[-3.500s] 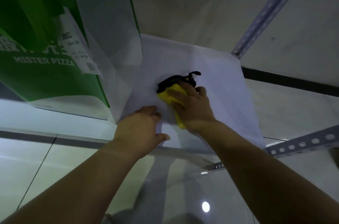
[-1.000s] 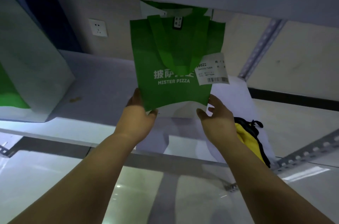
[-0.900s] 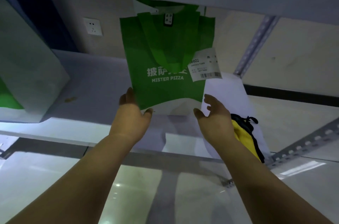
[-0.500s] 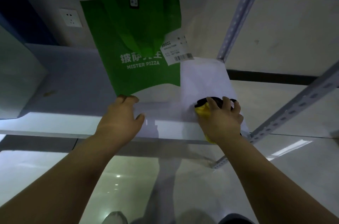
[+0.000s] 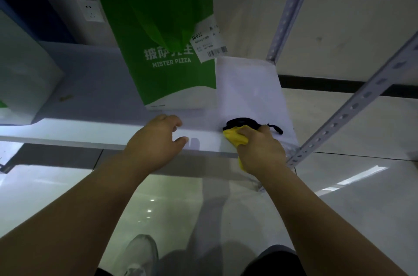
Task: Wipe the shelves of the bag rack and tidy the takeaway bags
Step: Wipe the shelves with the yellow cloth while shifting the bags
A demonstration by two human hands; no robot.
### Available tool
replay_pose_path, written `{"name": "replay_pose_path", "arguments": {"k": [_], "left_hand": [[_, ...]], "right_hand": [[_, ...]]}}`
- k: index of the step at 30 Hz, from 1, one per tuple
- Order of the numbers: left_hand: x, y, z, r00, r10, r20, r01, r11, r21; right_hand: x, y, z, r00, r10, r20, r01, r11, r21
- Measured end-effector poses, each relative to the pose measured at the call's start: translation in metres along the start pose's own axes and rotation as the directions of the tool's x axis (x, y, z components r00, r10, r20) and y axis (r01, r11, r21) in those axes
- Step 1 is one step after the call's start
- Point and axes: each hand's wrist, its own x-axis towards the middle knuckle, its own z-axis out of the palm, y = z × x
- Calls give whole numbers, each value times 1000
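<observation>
My right grip [image 5: 260, 151] is curled round the yellow cloth [image 5: 235, 137] at the shelf's [image 5: 90, 133] front-right corner. The green bag [image 5: 167, 49] stands behind and leftward, nearer my left grip [image 5: 156, 142], which rests slack and empty on the edge.

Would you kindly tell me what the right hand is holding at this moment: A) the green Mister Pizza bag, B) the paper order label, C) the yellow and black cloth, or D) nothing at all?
C: the right hand grips the yellow and black cloth on the shelf.
</observation>
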Motion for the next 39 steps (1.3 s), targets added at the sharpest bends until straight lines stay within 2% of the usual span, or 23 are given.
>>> {"name": "replay_pose_path", "arguments": {"k": [5, 11, 14, 17, 23, 27, 30, 32, 34, 39], "left_hand": [[-26, -19, -18, 995, -99, 17, 98, 994, 48], [-59, -68, -61, 978, -206, -24, 207, 961, 183], [-68, -100, -74, 957, -272, -96, 283, 950, 133], [-62, -135, -80, 954, -286, -86, 298, 932, 208], [-39, -193, -98, 959, -251, -134, 276, 933, 229], [-20, -208, -91, 986, -121, -111, 146, 956, 254], [-10, -224, -83, 999, -25, -43, 37, 953, 302], [-6, -237, -82, 1000, 3, -22, 4, 953, 303], [-4, -250, -83, 1000, -6, -10, 9, 960, 279], [-2, -270, -86, 1000, -2, 10, 0, 973, 230]], "right_hand": [[-23, -33, -12, 989, -131, 63, 120, 980, 159], [-29, -96, -22, 940, -334, 65, 290, 887, 360], [-27, -126, -12, 919, -388, 64, 332, 853, 403], [-21, -156, 10, 910, -406, 80, 339, 842, 419], [4, -231, 60, 919, -381, 100, 320, 871, 372], [30, -283, 84, 946, -319, 51, 293, 914, 280], [50, -310, 102, 944, -278, 181, 243, 951, 192], [55, -318, 114, 918, -296, 263, 298, 954, 34], [58, -321, 122, 914, -314, 257, 341, 938, -67], [58, -333, 132, 930, -309, 197, 337, 932, -130]]}}
